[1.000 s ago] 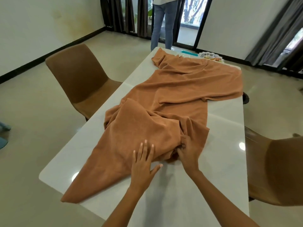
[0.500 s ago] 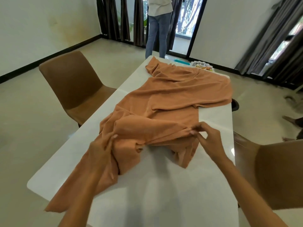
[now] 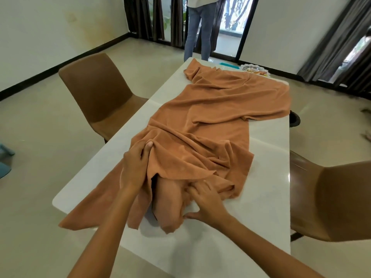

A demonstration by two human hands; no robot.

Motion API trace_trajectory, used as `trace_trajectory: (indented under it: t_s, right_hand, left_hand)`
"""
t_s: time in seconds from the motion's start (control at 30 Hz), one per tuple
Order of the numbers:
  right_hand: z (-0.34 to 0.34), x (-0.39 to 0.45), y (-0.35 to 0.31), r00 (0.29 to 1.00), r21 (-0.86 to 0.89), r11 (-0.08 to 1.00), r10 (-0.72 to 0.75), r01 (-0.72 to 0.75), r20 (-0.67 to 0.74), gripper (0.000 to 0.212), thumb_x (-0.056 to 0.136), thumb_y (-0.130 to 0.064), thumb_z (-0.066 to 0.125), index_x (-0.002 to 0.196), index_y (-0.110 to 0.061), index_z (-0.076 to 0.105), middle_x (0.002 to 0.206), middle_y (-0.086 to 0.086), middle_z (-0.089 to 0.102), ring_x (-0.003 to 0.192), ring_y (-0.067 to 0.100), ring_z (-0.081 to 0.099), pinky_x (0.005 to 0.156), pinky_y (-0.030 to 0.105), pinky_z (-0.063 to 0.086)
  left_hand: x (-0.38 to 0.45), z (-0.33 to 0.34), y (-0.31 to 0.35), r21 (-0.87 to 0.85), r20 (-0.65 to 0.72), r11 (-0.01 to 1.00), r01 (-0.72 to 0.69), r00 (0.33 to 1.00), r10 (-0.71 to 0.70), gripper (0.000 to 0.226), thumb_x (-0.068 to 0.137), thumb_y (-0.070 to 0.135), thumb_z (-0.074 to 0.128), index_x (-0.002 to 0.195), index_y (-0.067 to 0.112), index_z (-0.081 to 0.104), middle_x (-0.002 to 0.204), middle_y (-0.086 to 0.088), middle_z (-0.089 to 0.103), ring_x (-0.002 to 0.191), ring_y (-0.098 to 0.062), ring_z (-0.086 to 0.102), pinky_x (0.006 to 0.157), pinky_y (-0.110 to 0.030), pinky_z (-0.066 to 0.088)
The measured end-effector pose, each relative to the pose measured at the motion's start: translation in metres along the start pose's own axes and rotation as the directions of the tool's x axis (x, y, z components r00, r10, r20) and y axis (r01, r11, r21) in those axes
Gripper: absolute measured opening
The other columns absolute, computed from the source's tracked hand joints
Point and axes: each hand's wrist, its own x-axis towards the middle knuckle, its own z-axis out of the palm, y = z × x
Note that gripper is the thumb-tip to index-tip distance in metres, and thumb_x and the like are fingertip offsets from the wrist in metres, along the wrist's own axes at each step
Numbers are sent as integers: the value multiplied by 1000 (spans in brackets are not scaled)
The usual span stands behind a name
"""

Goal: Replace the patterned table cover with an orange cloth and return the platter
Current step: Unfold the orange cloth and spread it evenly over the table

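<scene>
Both hands grip orange cloth (image 3: 210, 121) (no labels).

Tables: one, white-topped table (image 3: 267, 177). Cloths: one, orange cloth (image 3: 210, 121), rumpled along the tabletop with a corner hanging over the near left edge. Chairs: two, brown; left chair (image 3: 96, 91) and right chair (image 3: 333, 199), one at each long side. Platters: one, glass platter (image 3: 253, 69) at the far end, partly hidden by the cloth. Teal flat items: one, teal item (image 3: 228, 65) beside the platter; kind cannot be told. Hands: two, left hand (image 3: 136, 167) and right hand (image 3: 204, 199), both on the cloth. Other persons: one, standing person (image 3: 197, 27) by the far door, legs only.
</scene>
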Motion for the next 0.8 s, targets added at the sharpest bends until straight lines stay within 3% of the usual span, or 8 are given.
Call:
trace_trajectory:
  t_s: [0.2,0.3,0.4,0.47,0.57,0.63,0.73,0.8]
  right_hand:
    - [-16,21,-39,863,374,927,171,22,-475,62,75,-45,74,119,-12,45,115,11,57,100,16,54,93,24,43]
    - [-41,39,-44,810,305,952,150,38,-568,50,69,-27,75,111,-14,51,111,6,56,105,16,50,94,26,38]
    - [-60,61,-47,891,161,979,-40,126,-452,27,73,-8,59,98,-15,67,97,1,67,93,18,58,88,29,38]
    - [-85,66,-39,924,195,958,-132,212,-358,22,76,-8,54,87,-14,72,85,0,70,79,18,62,81,22,40]
    - [-142,49,-15,972,253,966,-101,45,214,8,82,-15,66,85,-18,72,82,-5,69,73,10,60,67,20,43]
    - [-165,27,-2,744,53,991,59,-126,666,9,81,-21,72,89,-17,70,85,-2,66,74,10,56,65,17,40]
    - [-168,-2,11,324,-424,903,423,-73,846,47,77,-18,76,121,-17,58,115,2,58,106,20,55,83,24,43]
    - [-151,-5,19,413,-442,884,464,-155,783,47,82,-18,71,125,-19,53,120,1,54,109,21,53,87,26,42]
  left_hand:
    - [-8,-11,4,8,113,993,-120,987,118,34,94,39,47,110,16,67,104,-3,67,84,-11,58,81,-33,53]
    - [-18,-14,4,80,157,985,-151,978,137,63,87,66,36,112,16,65,106,-10,68,83,-18,62,76,-26,53]
    - [-27,-18,15,171,190,954,-246,958,213,53,94,51,44,104,5,67,94,-16,68,70,-14,57,69,-13,44]
    - [-28,-25,13,131,142,984,-118,985,100,57,92,51,44,104,-1,64,96,-21,66,74,-18,57,79,-18,46]
    - [-37,-43,-14,80,20,992,94,995,-96,63,84,64,29,87,10,62,79,-7,63,68,-12,55,62,-18,39]
    - [-42,-52,-47,226,-18,963,148,989,-148,51,94,50,35,91,8,64,85,-8,65,76,-20,58,67,-26,40]
    - [-48,-43,-96,373,70,916,148,980,-187,50,99,44,30,111,10,64,115,-15,64,108,-33,57,91,-47,44]
    - [-53,-32,-119,508,130,834,214,938,-320,48,101,38,28,137,12,47,147,-16,39,136,-33,34,111,-52,23]
